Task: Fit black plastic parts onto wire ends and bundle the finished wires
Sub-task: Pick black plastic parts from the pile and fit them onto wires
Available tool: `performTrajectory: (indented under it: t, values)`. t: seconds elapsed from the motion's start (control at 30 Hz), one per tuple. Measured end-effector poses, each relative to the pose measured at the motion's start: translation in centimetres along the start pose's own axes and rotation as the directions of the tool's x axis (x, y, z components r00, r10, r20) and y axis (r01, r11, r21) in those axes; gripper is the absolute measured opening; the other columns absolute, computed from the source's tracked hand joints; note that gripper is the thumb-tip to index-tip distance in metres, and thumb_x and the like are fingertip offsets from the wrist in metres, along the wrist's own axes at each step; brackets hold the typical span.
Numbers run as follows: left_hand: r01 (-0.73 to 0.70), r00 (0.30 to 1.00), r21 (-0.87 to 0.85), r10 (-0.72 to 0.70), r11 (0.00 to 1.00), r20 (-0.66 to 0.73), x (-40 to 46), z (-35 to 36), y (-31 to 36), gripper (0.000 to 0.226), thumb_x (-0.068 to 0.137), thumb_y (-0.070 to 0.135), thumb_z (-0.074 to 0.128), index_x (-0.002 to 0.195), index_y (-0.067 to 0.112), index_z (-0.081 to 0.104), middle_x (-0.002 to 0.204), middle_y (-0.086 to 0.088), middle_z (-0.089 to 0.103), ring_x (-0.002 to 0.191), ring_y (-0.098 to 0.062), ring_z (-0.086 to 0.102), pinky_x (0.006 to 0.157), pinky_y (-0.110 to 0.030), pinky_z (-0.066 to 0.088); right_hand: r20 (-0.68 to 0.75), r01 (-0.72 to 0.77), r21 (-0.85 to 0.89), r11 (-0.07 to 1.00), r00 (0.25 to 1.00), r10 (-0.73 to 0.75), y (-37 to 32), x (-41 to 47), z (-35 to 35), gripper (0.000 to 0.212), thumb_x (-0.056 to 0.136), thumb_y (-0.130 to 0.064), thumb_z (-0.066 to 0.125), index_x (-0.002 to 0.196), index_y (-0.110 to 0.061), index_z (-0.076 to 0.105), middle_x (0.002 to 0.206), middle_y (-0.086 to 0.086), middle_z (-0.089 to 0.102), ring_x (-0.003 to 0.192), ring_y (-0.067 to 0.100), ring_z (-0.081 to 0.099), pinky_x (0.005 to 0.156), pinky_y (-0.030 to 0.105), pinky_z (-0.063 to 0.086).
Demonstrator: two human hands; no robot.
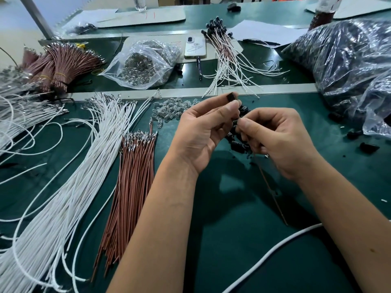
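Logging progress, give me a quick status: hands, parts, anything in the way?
Left hand pinching a black part. Right hand pinching a brown wire at it. Nothing in the way.

1. Two hands were up over the green mat (232, 240): the left hand (203, 134) and the right hand (279, 142).
2. One black plastic part (231, 96) sat at the left fingertips; more lay under the hands, too bunched to count.
3. Left of the hands, one loose bunch of brown wires (131, 187) and one bigger spread of white wires (69, 187), strands past counting.
4. Beyond the hands, one phone (195, 47), one pen (199, 67) and one clear bag of small clear parts (143, 64).
5. Right of the phone, one pile of finished wires (226, 58).
6. Far right of the hands, one big bag of black parts (347, 58).
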State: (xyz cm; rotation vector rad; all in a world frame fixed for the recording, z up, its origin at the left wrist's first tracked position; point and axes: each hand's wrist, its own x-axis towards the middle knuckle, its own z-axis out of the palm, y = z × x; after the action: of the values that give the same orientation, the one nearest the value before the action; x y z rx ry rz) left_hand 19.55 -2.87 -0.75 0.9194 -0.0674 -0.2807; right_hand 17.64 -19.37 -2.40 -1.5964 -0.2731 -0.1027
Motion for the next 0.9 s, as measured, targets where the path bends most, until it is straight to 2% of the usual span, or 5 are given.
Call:
performTrajectory:
  t: [0.13, 0.37, 0.5, 0.77, 0.9]
  values:
    - [-0.084, 0.996, 0.055, 0.084, 0.995, 0.001, -0.03, 0.25, -0.27, 0.024, 0.064, 0.005, 0.076, 0.086, 0.011, 0.078, 0.084, -0.005, 0.076, 0.076, -0.011, 0.069, 0.074, -0.020, 0.055, 0.003, 0.018, -0.046, 0.999, 1.000, -0.018, 0.15, 0.08, -0.06, 0.015, 0.090, -0.029, 0.074, 0.081, -0.016, 0.075, 0.063, 0.002, 0.061, 0.050, 0.014, 0.044, 0.046, 0.018, 0.035]
    - [-0.277, 0.959, 0.107, 0.268, 0.955, 0.095, -0.17, 0.45, -0.50, 0.027, 0.067, -0.005, 0.075, 0.093, 0.002, 0.074, 0.084, -0.006, 0.075, 0.082, -0.014, 0.069, 0.081, -0.026, 0.056, 0.006, 0.080, -0.031, 0.996, 0.997, -0.080, 0.15, -0.04, 0.17, 0.015, 0.100, -0.017, 0.068, 0.085, -0.017, 0.072, 0.065, 0.006, 0.053, 0.055, 0.017, 0.038, 0.049, 0.023, 0.035]
    - [-0.329, 0.940, 0.125, 0.312, 0.936, 0.137, -0.19, 0.46, -0.49, 0.026, 0.072, -0.015, 0.071, 0.092, 0.001, 0.074, 0.086, -0.008, 0.074, 0.084, -0.017, 0.068, 0.085, -0.028, 0.056, 0.021, 0.099, -0.001, 0.995, 0.995, -0.099, 0.17, 0.07, 0.07, 0.014, 0.098, -0.025, 0.068, 0.088, -0.015, 0.070, 0.065, -0.001, 0.052, 0.057, 0.020, 0.036, 0.050, 0.027, 0.031]
    - [-0.394, 0.913, 0.129, 0.371, 0.910, 0.171, -0.37, 0.81, -0.35, 0.033, 0.072, -0.021, 0.070, 0.083, 0.009, 0.079, 0.084, -0.006, 0.075, 0.080, -0.016, 0.068, 0.078, -0.027, 0.057, 0.045, 0.143, 0.035, 0.989, 0.989, -0.144, 0.12, 0.20, 0.20, 0.012, 0.098, -0.025, 0.066, 0.087, -0.025, 0.071, 0.067, -0.012, 0.052, 0.059, 0.013, 0.035, 0.052, 0.022, 0.031]
    - [-0.418, 0.900, 0.118, 0.394, 0.901, 0.184, -0.47, 1.00, -0.35, 0.036, 0.070, -0.020, 0.071, 0.079, 0.013, 0.080, 0.085, -0.004, 0.076, 0.080, -0.015, 0.069, 0.079, -0.027, 0.057, 0.053, 0.152, 0.009, 0.988, 0.987, -0.152, 0.11, 0.19, 0.37, 0.013, 0.099, -0.026, 0.066, 0.086, -0.027, 0.070, 0.068, -0.009, 0.050, 0.061, 0.022, 0.031, 0.052, 0.032, 0.026]
